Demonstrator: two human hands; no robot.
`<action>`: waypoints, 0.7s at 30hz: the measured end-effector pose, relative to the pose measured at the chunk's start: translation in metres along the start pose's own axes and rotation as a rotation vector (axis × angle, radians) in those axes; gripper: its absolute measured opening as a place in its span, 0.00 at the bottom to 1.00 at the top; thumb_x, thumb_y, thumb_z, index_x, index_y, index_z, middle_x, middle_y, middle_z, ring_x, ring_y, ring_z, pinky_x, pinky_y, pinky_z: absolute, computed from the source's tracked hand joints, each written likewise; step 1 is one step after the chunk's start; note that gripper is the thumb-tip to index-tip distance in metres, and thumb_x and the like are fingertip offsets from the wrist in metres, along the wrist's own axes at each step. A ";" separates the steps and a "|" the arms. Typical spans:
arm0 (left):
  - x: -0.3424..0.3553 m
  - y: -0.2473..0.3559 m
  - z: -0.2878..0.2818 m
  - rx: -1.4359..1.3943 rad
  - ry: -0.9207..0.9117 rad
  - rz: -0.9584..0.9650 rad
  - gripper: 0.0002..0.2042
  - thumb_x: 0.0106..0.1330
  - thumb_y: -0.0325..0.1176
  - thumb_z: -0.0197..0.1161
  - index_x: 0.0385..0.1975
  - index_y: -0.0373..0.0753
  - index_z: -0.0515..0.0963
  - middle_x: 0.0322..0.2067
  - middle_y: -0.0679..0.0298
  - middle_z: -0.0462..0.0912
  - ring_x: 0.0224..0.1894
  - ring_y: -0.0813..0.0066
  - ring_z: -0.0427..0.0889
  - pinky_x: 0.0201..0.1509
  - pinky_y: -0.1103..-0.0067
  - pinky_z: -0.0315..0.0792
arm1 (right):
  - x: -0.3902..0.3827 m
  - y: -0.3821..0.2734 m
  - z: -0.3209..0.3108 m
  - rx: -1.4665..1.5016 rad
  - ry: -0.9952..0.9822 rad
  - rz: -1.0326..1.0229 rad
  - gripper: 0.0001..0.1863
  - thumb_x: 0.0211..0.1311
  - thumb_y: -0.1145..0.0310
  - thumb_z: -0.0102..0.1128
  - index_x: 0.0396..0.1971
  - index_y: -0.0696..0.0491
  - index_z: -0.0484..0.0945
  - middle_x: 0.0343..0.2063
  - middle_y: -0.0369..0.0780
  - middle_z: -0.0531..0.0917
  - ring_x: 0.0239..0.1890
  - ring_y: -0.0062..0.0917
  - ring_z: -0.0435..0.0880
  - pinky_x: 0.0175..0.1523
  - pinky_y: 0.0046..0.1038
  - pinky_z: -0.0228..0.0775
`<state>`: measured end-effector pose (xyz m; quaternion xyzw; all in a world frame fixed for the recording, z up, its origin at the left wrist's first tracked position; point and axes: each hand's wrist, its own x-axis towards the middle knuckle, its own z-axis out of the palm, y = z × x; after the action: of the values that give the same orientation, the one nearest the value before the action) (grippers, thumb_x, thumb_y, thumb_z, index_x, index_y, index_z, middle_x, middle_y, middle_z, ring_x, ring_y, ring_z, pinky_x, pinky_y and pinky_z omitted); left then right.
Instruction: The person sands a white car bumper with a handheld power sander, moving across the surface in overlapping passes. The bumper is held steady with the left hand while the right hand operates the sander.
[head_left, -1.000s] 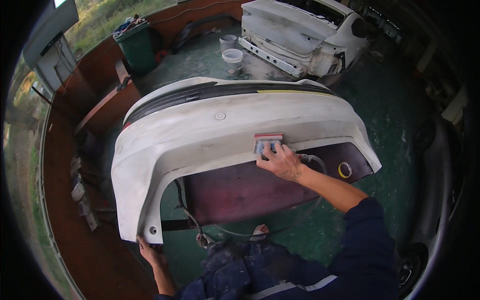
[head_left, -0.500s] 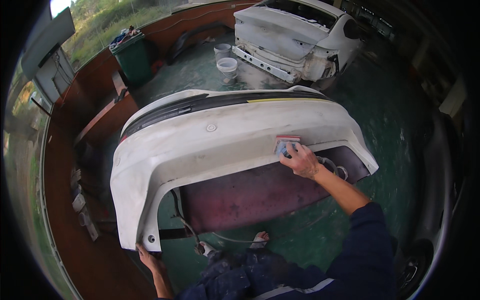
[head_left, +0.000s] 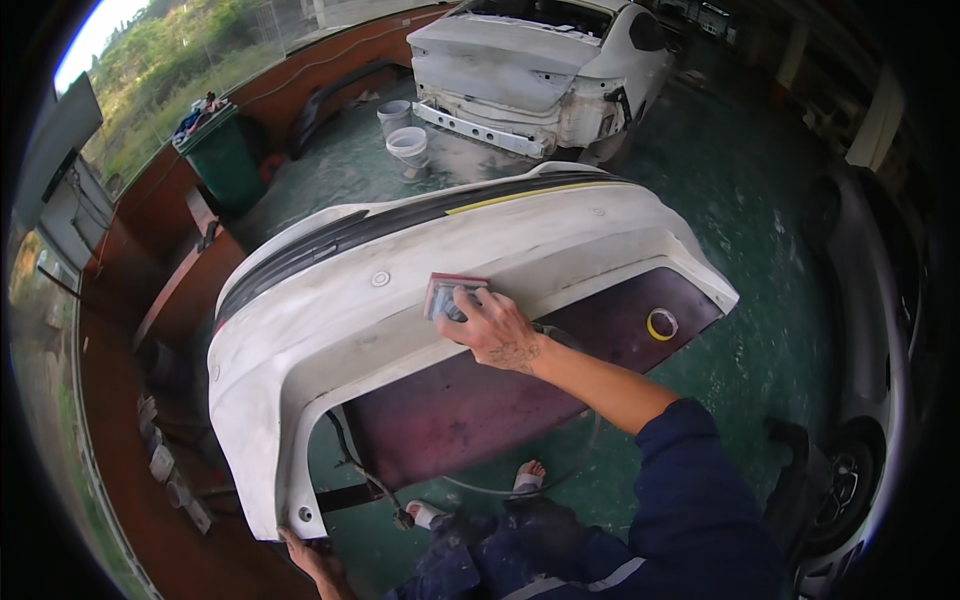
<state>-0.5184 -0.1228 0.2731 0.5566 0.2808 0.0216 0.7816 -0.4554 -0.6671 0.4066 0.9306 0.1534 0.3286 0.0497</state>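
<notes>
A white car bumper (head_left: pixel 330 290) with a black strip along its far side lies in front of me, its surface scuffed with grey smudges. My right hand (head_left: pixel 503 332) grips a sanding block (head_left: pixel 442 300) with a reddish edge and presses it to the middle of the bumper's face. At the near left corner, my left hand (head_left: pixel 304 556) grips the bumper's lower end; some of its fingers are hidden beneath. Under the bumper's cut-out shows a dark red panel (head_left: pixel 430 425), and a yellow-edged roll of tape (head_left: pixel 652 323) lies on it.
A white car (head_left: pixel 510 75) without its rear bumper stands beyond. Pale buckets (head_left: pixel 408 150) and a green bin (head_left: pixel 222 165) are at the far left. A hose (head_left: pixel 345 455) hangs near my feet. Another car (head_left: pixel 860 380) stands along the right.
My right hand has slid the sanding block leftward along the bumper, from right of the middle to its middle. The view has shifted, and the tape roll shows more fully. My left hand still grips the corner.
</notes>
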 end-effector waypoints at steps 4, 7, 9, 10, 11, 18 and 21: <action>0.002 0.001 -0.004 0.023 -0.009 0.016 0.31 0.76 0.57 0.55 0.64 0.35 0.69 0.50 0.62 0.81 0.46 0.67 0.82 0.44 0.71 0.78 | -0.059 0.063 -0.017 0.001 -0.075 0.120 0.24 0.46 0.75 0.66 0.46 0.43 0.73 0.45 0.48 0.74 0.37 0.42 0.81 0.36 0.40 0.80; -0.001 0.004 0.005 0.006 -0.012 0.046 0.32 0.76 0.57 0.54 0.65 0.33 0.68 0.53 0.61 0.80 0.49 0.65 0.82 0.49 0.70 0.79 | -0.099 0.104 -0.032 0.009 -0.129 0.221 0.24 0.44 0.76 0.66 0.44 0.43 0.74 0.45 0.48 0.72 0.39 0.44 0.81 0.39 0.44 0.80; 0.000 0.002 0.009 -0.051 0.005 0.053 0.33 0.76 0.57 0.54 0.66 0.32 0.68 0.55 0.60 0.79 0.51 0.64 0.81 0.52 0.69 0.78 | -0.118 0.130 -0.044 -0.004 -0.172 0.292 0.24 0.45 0.75 0.67 0.45 0.43 0.74 0.45 0.48 0.72 0.41 0.47 0.81 0.40 0.45 0.80; 0.001 0.001 0.011 -0.070 0.012 0.053 0.34 0.76 0.57 0.54 0.66 0.31 0.68 0.56 0.59 0.78 0.52 0.64 0.80 0.53 0.68 0.77 | -0.124 0.141 -0.048 0.009 -0.182 0.344 0.23 0.46 0.74 0.68 0.45 0.43 0.74 0.45 0.47 0.72 0.41 0.48 0.81 0.41 0.46 0.79; 0.004 0.000 0.008 -0.065 0.018 0.046 0.34 0.76 0.57 0.54 0.67 0.31 0.67 0.58 0.59 0.78 0.54 0.64 0.80 0.55 0.68 0.76 | -0.130 0.152 -0.053 0.022 -0.193 0.395 0.23 0.47 0.73 0.68 0.45 0.43 0.73 0.45 0.47 0.72 0.42 0.49 0.81 0.42 0.47 0.79; 0.031 -0.024 -0.023 0.070 0.146 0.161 0.36 0.76 0.58 0.53 0.69 0.30 0.66 0.63 0.57 0.74 0.59 0.63 0.75 0.61 0.67 0.72 | -0.073 0.147 -0.058 0.300 -0.218 0.840 0.25 0.51 0.65 0.70 0.50 0.46 0.70 0.47 0.47 0.72 0.44 0.54 0.80 0.51 0.50 0.74; 0.024 -0.027 -0.014 0.111 0.206 0.109 0.36 0.76 0.60 0.52 0.70 0.33 0.65 0.63 0.55 0.73 0.59 0.62 0.75 0.61 0.68 0.72 | -0.008 0.100 -0.039 0.283 -0.298 0.848 0.28 0.51 0.64 0.69 0.52 0.49 0.68 0.47 0.52 0.72 0.42 0.58 0.81 0.51 0.50 0.75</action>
<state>-0.5123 -0.1128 0.2362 0.6081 0.3297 0.1057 0.7144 -0.4602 -0.7650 0.4516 0.9457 -0.2061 0.1586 -0.1948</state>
